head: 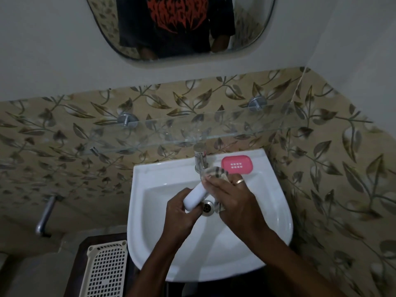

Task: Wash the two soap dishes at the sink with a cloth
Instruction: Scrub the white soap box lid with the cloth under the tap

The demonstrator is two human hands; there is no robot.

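Over the white basin point(267, 211), under a glass shelf point(192, 133) on leaf-patterned tiles point(321, 168), the grip of the left hand point(182, 213) wraps the white soap dish point(196, 197). That of the right hand point(235, 202) clamps a checked cloth point(214, 173). The pink soap dish point(237, 165) sits on the rim.

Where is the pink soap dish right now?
Head view: the pink soap dish sits on the sink's back rim, right of the tap, just beyond the cloth.

single head-worn view, close above the sink point(278, 221), facing forward and down toward the wall mirror point(102, 24)
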